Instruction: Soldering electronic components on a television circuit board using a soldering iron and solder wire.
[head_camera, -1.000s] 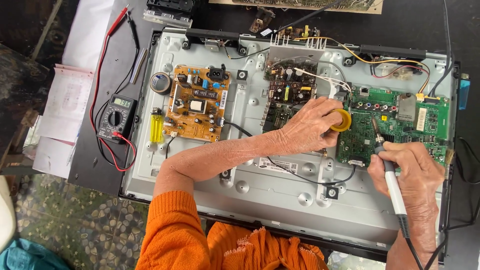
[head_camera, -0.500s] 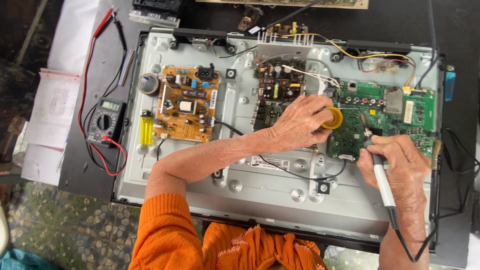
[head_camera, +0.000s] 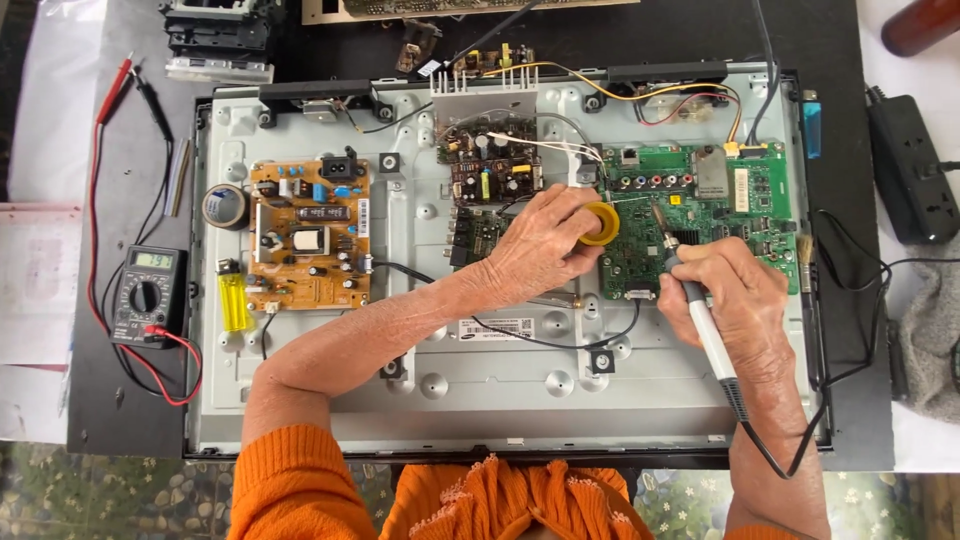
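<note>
Over the green board (head_camera: 700, 215) my right hand (head_camera: 735, 300) grips the iron (head_camera: 700, 310), its long axis slanting up-left, tip on the board's left part. Just left of the tip, my left hand (head_camera: 540, 245) pinches a yellow tin (head_camera: 600, 223).

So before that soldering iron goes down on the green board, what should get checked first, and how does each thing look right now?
1. Right hand grips the soldering iron firmly on its handle: ok.
2. Iron tip points at the green board: ok; whether it touches cannot tell.
3. Left hand holds the yellow roll at the board's edge: ok.
4. Left fingers clear of the tip: ok, a gap shows between them.
5. Iron's cable hangs free off the front edge, not snagged: ok.
6. Yellow lighter lies far off at the left: ok.
</note>
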